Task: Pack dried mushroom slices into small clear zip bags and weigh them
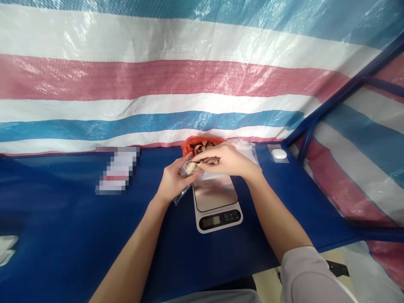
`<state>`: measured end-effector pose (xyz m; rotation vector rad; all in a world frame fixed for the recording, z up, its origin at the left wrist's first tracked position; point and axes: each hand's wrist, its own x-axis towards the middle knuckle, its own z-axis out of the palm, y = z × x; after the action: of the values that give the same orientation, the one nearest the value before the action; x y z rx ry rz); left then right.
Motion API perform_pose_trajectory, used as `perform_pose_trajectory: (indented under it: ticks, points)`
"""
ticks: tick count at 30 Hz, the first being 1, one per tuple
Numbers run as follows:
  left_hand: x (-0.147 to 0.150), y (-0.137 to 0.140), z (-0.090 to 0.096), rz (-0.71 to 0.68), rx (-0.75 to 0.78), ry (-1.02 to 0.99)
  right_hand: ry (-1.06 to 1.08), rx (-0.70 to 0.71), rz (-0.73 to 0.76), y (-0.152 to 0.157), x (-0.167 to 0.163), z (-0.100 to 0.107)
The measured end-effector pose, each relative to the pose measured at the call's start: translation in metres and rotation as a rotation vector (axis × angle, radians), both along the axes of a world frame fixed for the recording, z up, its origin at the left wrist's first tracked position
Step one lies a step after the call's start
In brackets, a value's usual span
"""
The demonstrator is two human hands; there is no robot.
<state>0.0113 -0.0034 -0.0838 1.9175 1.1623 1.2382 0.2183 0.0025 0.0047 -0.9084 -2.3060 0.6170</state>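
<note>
My left hand (176, 177) is closed on a small clear plastic bag (185, 169), whose loose end hangs down beside the scale. Pale pieces show at the bag's mouth. My right hand (221, 160) reaches over to that mouth, its fingers pinched around something too small to name. Just below both hands lies a white kitchen scale (216, 198) with a shiny metal plate and a dark display panel. Behind my hands an orange-red plastic bag (189, 143) stands open, with dark brown and reddish pieces inside. My right hand partly hides it.
Clear plastic bags (248, 149) lie at the back, right of the orange-red bag. A white oval object (279, 154) rests farther right. A pixelated sheet (118, 170) is on the blue table (72, 219) to the left. Striped tarpaulin (158, 80) and a blue frame (334, 88) border the table.
</note>
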Motion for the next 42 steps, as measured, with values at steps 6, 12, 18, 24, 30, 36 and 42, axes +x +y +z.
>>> perform_pose_trajectory:
  ticks: [6,12,18,24,30,36,42]
  points:
    - [0.001,-0.003,0.001,-0.019,-0.007,-0.05,0.148,-0.08,-0.021,0.0,0.002,0.001]
    - [0.002,-0.003,0.004,-0.009,0.008,-0.047,-0.005,-0.039,-0.034,-0.003,-0.001,0.005]
    - [0.0,-0.003,0.0,-0.018,0.011,-0.013,-0.126,-0.036,-0.02,-0.004,-0.005,0.006]
    - [0.001,-0.002,-0.004,-0.028,0.013,-0.025,-0.155,-0.066,-0.015,-0.002,-0.005,0.003]
    - [0.002,-0.003,-0.003,-0.019,-0.013,-0.069,-0.104,-0.054,-0.039,-0.003,-0.005,0.005]
    - [0.0,0.0,-0.003,-0.003,-0.036,-0.126,-0.05,-0.016,-0.019,-0.002,0.0,0.004]
    - [-0.003,0.0,0.0,-0.032,-0.11,-0.228,-0.066,-0.073,-0.015,0.001,0.009,0.003]
